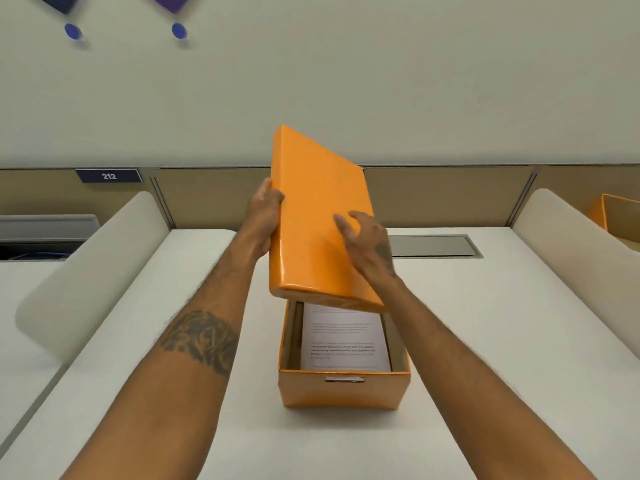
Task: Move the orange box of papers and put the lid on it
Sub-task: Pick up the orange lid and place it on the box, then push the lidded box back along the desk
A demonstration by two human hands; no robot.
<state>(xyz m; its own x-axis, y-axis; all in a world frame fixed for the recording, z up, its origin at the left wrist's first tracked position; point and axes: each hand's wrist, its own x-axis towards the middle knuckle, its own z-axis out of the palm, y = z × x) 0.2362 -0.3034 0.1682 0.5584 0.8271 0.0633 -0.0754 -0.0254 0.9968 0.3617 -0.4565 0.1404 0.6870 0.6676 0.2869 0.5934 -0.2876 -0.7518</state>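
Note:
The orange box (343, 389) stands open on the white desk (180, 341), with printed papers (343, 341) lying flat inside. Above its far end the orange lid (311, 209) is held tilted, near edge low over the box, far edge raised. My left hand (265, 213) grips the lid's left edge. Over the lid's top, near its right side, my right hand (367, 240) has its fingers spread; whether they touch the lid I cannot tell.
Curved white dividers (93, 271) rise on both sides of the desk. A grey cable hatch (433, 245) lies at the back right. Another orange box (616, 216) stands beyond the right divider. A tan partition with a "212" sign (108, 176) closes the back.

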